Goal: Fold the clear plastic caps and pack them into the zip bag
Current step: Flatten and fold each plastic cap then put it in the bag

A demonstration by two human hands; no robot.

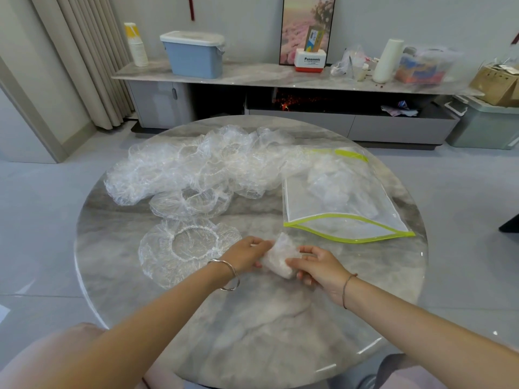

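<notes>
Pinching from both sides, my left hand and right hand hold the folded cap at the counter's near side, near the bag. If my grip loosens, the springy plastic could unfold before packing.

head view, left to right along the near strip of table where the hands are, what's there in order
spread-out cap → left hand → folded cap → right hand
</notes>
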